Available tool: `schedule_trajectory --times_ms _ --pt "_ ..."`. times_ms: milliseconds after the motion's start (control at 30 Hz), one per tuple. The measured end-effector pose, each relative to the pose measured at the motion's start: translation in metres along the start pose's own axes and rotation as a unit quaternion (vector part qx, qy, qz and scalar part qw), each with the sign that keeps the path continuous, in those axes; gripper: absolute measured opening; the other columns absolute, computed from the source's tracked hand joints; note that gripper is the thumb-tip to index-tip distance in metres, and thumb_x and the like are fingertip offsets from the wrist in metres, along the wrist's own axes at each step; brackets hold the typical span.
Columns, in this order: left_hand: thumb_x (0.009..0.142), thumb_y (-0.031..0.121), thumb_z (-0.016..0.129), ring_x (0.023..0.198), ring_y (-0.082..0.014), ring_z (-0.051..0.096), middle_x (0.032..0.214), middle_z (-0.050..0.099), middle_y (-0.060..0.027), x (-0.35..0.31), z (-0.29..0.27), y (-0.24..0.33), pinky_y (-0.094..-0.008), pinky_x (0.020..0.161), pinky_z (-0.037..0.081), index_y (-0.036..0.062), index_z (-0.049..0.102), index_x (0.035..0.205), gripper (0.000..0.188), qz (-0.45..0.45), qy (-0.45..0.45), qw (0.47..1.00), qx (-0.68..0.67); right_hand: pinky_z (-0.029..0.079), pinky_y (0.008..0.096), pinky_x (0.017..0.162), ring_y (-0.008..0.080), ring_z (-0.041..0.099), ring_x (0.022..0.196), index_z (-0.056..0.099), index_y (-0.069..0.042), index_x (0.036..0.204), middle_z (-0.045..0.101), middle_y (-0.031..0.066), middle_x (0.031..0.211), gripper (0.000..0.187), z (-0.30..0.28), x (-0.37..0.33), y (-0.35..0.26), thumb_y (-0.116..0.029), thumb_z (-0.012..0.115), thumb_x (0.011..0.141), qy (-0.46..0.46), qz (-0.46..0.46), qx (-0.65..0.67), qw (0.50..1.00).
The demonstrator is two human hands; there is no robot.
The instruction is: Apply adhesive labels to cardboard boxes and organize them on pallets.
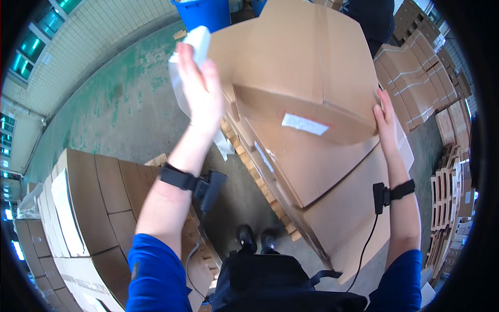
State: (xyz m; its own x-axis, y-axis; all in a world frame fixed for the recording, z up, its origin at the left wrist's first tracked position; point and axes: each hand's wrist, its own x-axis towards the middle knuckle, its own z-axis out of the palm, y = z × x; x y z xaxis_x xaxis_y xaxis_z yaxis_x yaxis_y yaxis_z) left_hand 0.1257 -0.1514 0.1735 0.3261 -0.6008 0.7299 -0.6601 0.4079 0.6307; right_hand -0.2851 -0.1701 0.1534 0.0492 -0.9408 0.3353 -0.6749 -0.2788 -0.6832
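Observation:
A large brown carton [291,57] with a white label [305,124] on its side lies on other cartons [332,171], stacked on a wooden pallet [265,187]. My left hand [200,93], smeared by motion, is closed around a white block-like thing [198,44] beside the carton's left edge. A translucent sheet [178,86] hangs by that hand; whether it belongs to the white thing I cannot tell. At the opposite side, my right hand [385,122] lies against the carton's edge with its fingers stretched out. Both wrists wear black straps with small devices.
Another pallet of cartons [99,203] stands close on my left. A blue bin [204,13] is beyond the carton, and a person in dark clothes [369,21] is at the far right. Strapped cartons [413,78] and stacked wooden pallets [444,203] line the right side.

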Motion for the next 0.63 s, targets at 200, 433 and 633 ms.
schedule_trajectory --times_ms 200,433,633 --pt "0.086 0.022 0.04 0.126 -0.0404 0.022 0.137 0.018 -0.0275 0.0 0.053 -0.007 -0.0426 0.103 0.021 -0.0096 0.02 0.129 0.057 0.017 -0.03 0.999 0.036 0.023 0.0359 0.102 0.0293 0.031 0.125 0.055 -0.005 0.113 0.043 0.0122 0.128 0.03 0.022 -0.004 -0.029 -0.019 0.042 0.09 0.049 -0.038 -0.062 0.996" --pt "0.089 0.022 0.036 0.122 -0.0347 0.034 0.134 0.03 -0.022 0.022 0.078 -0.029 -0.0384 0.098 0.031 -0.0023 0.029 0.13 0.048 0.051 -0.035 0.993 0.096 0.031 0.036 0.098 0.0299 0.039 0.12 0.058 -0.006 0.108 0.052 0.0105 0.119 0.026 0.035 0.012 -0.042 -0.008 0.043 0.087 0.07 -0.027 -0.142 0.987" --pt "0.086 0.027 0.043 0.119 -0.0344 0.038 0.136 0.029 -0.0171 0.102 0.119 -0.098 -0.039 0.095 0.034 0.0024 0.027 0.132 0.054 0.041 -0.096 0.988 0.11 0.031 0.0357 0.098 0.029 0.04 0.119 0.058 -0.009 0.108 0.054 0.0096 0.117 0.025 0.083 0.062 -0.06 -0.009 0.047 0.086 0.108 -0.028 -0.131 0.985"
